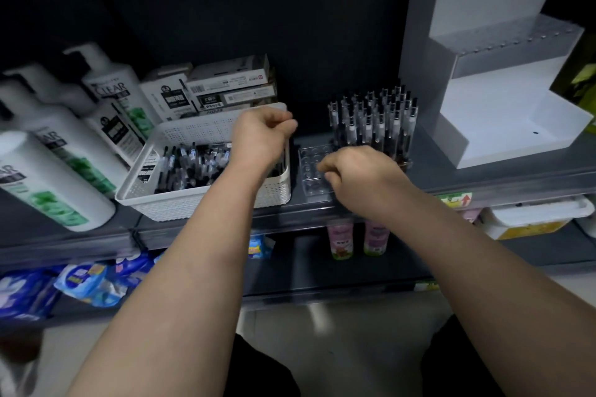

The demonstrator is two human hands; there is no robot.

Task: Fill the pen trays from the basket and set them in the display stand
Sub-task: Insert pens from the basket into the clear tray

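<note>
Left hand [261, 135] above white perforated plastic basket [193, 129]; right hand [358, 174], at 4 o'clock, over clear plastic pen tray [310, 171]; curled fingers [281, 123], grasp indeterminable.

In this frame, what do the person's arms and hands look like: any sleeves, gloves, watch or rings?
Both forearms are bare as far as the frame shows, with no sleeve in sight. The left hand and right hand wear no gloves, and no watch, band or ring shows on the sides facing the camera. A dark garment fills the bottom edge between the arms.
</note>
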